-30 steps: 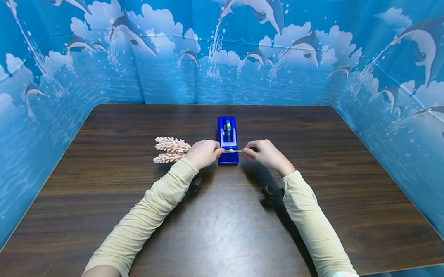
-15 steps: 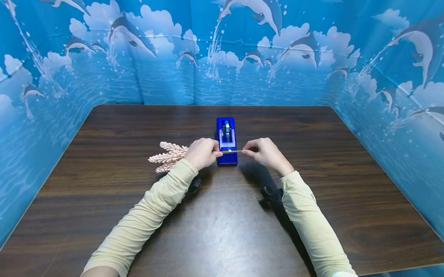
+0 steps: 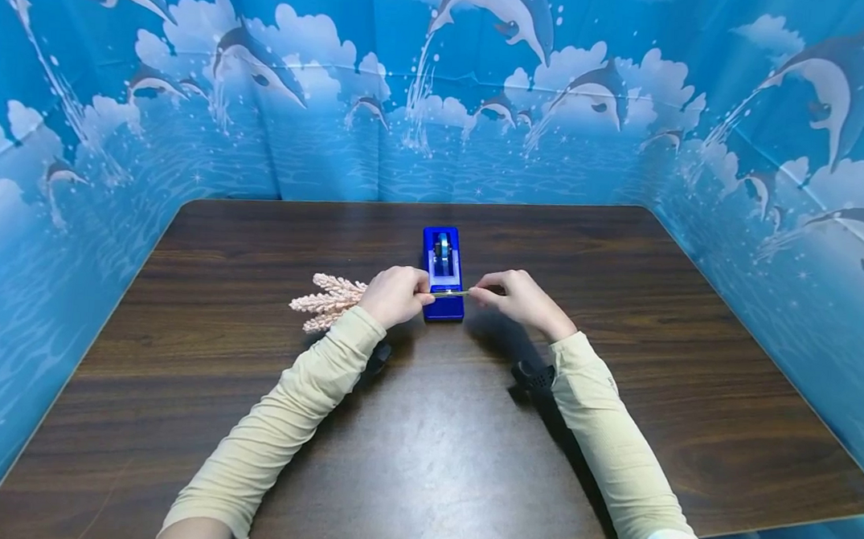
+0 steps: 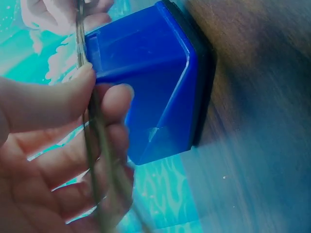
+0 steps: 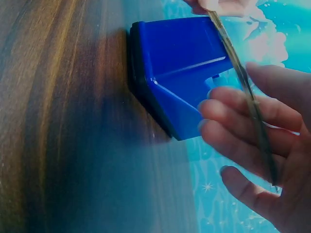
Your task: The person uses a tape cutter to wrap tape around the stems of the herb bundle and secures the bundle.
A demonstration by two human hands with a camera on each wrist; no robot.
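Pink flower sprigs (image 3: 328,301) point left from my left hand (image 3: 396,295), which pinches their thin stems (image 4: 81,36) between thumb and forefinger. The stems (image 3: 449,293) run across the front part of a blue tape dispenser (image 3: 442,308). On the right, the thumb and forefinger of my right hand (image 3: 520,304) are at the stem ends. In the right wrist view the stems (image 5: 247,90) lie across that hand's fingers, beside the dispenser (image 5: 182,53). The left wrist view shows clear tape around the stems near the dispenser's edge.
The dispenser stands on a dark wooden table (image 3: 259,238). A blue curtain (image 3: 321,152) with dolphins borders the table's back and sides. Dark devices (image 3: 532,376) are at both wrists.
The flower heads have turned and spread, their tips now lower and further left than a second ago. Both hands have stayed in nearly the same place.
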